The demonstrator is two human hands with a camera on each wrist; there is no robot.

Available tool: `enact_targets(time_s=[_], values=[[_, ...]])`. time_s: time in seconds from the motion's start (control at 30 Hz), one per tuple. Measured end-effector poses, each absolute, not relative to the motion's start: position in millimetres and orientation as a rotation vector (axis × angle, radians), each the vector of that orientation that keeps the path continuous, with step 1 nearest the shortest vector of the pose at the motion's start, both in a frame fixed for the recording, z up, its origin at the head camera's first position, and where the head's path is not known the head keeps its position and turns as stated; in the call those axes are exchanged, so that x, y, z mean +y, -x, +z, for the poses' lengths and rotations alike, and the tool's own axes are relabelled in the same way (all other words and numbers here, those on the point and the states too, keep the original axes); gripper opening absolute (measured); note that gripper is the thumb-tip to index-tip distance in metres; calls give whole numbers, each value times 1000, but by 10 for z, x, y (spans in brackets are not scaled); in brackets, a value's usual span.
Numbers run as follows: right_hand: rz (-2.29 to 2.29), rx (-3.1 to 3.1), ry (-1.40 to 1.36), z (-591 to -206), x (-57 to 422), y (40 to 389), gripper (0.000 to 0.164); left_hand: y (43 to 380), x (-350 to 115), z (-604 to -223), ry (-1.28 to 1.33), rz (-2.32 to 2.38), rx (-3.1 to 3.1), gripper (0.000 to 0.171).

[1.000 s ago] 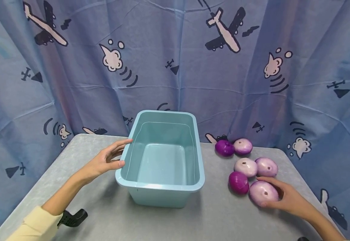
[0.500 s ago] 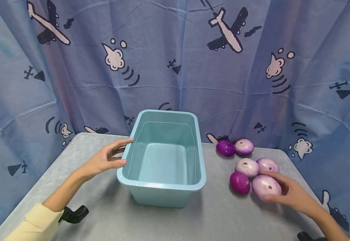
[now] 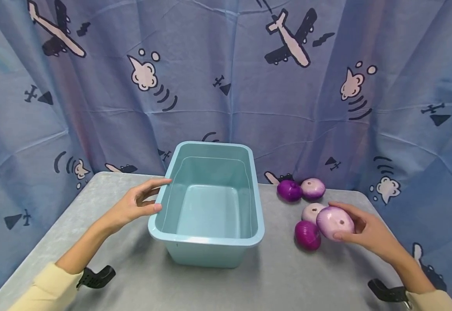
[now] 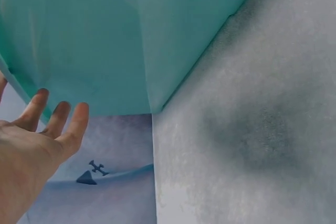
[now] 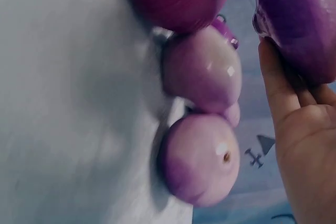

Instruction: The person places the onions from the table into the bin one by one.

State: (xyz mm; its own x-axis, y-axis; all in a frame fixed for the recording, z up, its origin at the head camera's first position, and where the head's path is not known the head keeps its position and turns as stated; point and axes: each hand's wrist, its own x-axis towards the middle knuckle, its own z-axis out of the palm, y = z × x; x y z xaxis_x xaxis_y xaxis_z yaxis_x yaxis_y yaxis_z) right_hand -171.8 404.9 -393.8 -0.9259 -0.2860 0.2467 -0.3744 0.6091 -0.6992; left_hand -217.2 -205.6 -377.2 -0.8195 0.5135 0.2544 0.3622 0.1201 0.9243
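Note:
My right hand [image 3: 369, 229] grips a pale purple onion [image 3: 333, 223], thumb on the near side and fingers on the far side. The right wrist view shows this held onion [image 5: 299, 22] raised off the table, apart from the others. Close to it lie a dark magenta onion [image 3: 307, 235] and a whitish onion [image 3: 311, 212]; another pale one [image 5: 202, 158] is hidden behind it in the head view. My left hand [image 3: 134, 205] rests its fingertips and thumb at the left rim of a light blue plastic bin [image 3: 206, 239], fingers loosely extended.
Farther back on the grey table [image 3: 288, 276], a deep purple onion [image 3: 289, 190] and a pale onion [image 3: 313, 189] lie side by side. A blue curtain [image 3: 218, 86] with airplane prints hangs behind the table. The bin's inside floor shows bare.
My right hand has lifted the pale onion off the table and moved it up and slightly left, now overlapping the onions behind. The left hand stays at the bin's rim.

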Motion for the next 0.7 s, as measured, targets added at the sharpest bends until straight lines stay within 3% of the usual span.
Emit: enact_targets(time_s=[0.7], values=[[1408, -2580, -713, -3586, 3527, 2019, 71, 2183, -2053, -3766, -848, 1831, 2243, 55]])
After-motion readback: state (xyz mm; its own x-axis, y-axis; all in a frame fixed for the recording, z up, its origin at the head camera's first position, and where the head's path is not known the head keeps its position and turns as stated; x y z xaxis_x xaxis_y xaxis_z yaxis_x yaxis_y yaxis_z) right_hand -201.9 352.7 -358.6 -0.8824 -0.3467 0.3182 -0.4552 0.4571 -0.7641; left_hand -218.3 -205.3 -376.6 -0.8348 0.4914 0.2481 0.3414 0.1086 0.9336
